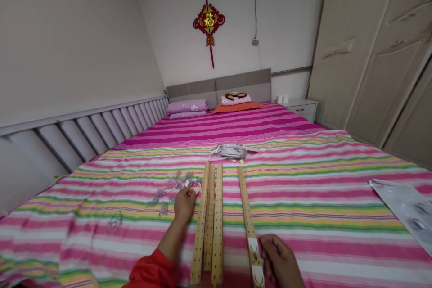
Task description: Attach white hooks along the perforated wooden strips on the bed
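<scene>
Three perforated wooden strips (209,225) lie side by side on the striped bedspread (303,198), and a fourth strip (247,216) lies apart to their right. That fourth strip carries two small white hook pads (254,247) near its close end. My right hand (281,263) rests against that end, fingers curled beside the pads. My left hand (184,203), in a red sleeve, reaches left of the strips and pinches a small white piece at the edge of a scatter of clear plastic hooks (175,186).
A crumpled clear bag of parts (231,150) lies beyond the strips. A printed sheet (405,209) sits at the right edge of the bed. Pillows (189,108) lie by the headboard, a nightstand (302,108) and wardrobe (371,54) stand right, a padded wall panel (84,130) left.
</scene>
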`<action>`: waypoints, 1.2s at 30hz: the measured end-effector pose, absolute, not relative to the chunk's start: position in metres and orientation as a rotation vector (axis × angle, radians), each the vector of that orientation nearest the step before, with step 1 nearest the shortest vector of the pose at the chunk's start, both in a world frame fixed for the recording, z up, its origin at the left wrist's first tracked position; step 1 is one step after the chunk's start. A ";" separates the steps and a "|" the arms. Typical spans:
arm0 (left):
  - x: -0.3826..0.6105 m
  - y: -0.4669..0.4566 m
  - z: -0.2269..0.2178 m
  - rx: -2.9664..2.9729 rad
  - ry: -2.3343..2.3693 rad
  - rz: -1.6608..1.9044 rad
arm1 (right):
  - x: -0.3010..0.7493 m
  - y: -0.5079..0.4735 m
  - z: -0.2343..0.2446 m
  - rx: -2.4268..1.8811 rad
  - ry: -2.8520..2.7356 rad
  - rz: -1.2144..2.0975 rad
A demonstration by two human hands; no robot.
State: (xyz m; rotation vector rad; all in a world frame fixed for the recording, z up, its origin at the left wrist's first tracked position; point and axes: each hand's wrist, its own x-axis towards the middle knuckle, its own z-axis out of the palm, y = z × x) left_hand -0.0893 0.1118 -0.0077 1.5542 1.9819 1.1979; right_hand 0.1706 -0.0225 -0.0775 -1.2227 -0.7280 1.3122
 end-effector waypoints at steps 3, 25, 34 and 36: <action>-0.090 0.102 -0.005 1.275 1.706 1.407 | 0.170 -0.022 -0.076 -1.226 -0.738 1.307; 0.025 -0.033 0.002 0.002 0.652 0.868 | 0.177 -0.033 -0.049 -1.009 -0.670 1.348; 0.045 -0.037 0.000 0.051 0.596 0.727 | 0.173 -0.039 -0.014 -0.852 -0.750 1.496; 0.047 -0.038 0.002 0.061 0.623 0.719 | 0.174 -0.040 -0.014 -0.850 -0.726 1.516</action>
